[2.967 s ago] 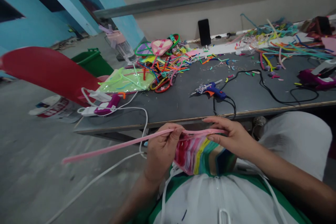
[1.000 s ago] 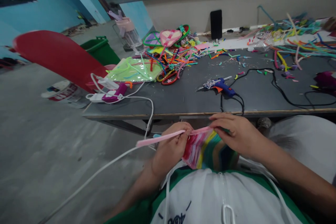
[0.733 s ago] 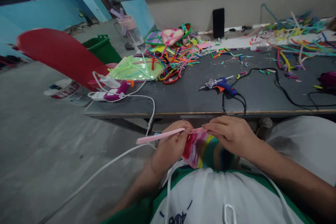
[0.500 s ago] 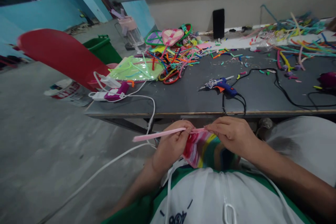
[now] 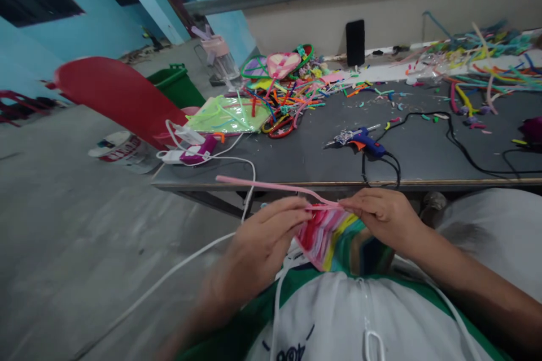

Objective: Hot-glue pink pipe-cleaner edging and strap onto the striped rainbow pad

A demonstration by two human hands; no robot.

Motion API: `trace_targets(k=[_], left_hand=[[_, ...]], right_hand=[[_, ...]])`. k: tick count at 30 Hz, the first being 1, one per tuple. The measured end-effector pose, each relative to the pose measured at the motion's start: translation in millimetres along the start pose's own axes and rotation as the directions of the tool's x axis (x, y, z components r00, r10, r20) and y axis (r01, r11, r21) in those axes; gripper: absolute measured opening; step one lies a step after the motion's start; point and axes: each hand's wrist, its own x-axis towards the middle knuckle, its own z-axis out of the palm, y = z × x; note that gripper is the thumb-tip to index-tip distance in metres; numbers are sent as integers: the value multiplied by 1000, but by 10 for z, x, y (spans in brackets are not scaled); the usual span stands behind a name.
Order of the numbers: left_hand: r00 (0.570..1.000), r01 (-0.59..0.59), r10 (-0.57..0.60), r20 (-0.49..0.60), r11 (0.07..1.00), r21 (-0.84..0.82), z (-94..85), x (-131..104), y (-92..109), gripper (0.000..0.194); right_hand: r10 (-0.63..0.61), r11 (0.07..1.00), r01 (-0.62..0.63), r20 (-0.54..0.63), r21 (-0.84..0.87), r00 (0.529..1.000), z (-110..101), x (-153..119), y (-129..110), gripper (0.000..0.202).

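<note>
At the far left is a red chair (image 5: 118,100), with a white bucket (image 5: 129,151) on the floor near it and a green bin (image 5: 178,88) behind. Next, on the left end of the grey table (image 5: 288,163), is a purple plug box (image 5: 198,151) with white plugs. Just past it lies a shiny green packet (image 5: 231,117) with thin fuzzy sticks on top.

In front of the table, the left hand (image 5: 266,232) has bent fingers, a bit blurry. Its fingertips are at the top left corner of a stripy piece (image 5: 334,237); I can't tell if they pinch it. A long pink stick (image 5: 262,184) runs above this hand, from near the table edge over to the right hand (image 5: 383,210). The right hand's thumb and fingers are pressed together on the pink stick, at the top edge of the stripy piece. The stripy piece is between the hands, above the person's lap.

Behind the right hand, a blue glue gun (image 5: 366,142) lies on the table. More bright fuzzy sticks (image 5: 495,74) lie at the far right.
</note>
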Motion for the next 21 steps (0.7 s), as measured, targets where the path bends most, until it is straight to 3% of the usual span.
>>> trace_targets(k=[4,7,11,14,21], left_hand=[[973,-144,115,199,981,134,117,373,-54,31],[942,-124,76,328,984,127,228,521,-151,29],[960,-30,18,279,999,39,268,500,-190,22],[972,-23,18,233,1000,18,233,463,-171,20],[957,12,-11,290,1000,-2,232,444,-170,20]], right_hand=[[-14,1000,14,-24,-2,1000,-10,1,-13,23],[-3,1000,3,-29,-4,1000,-10,-32,16,22],[16,1000,-16,-13,-5,1000,-4,-69,61,23],[25,1000,-25,-1,11,1000,-3,-69,67,25],[24,1000,-24,5,8,1000,9,-68,61,25]])
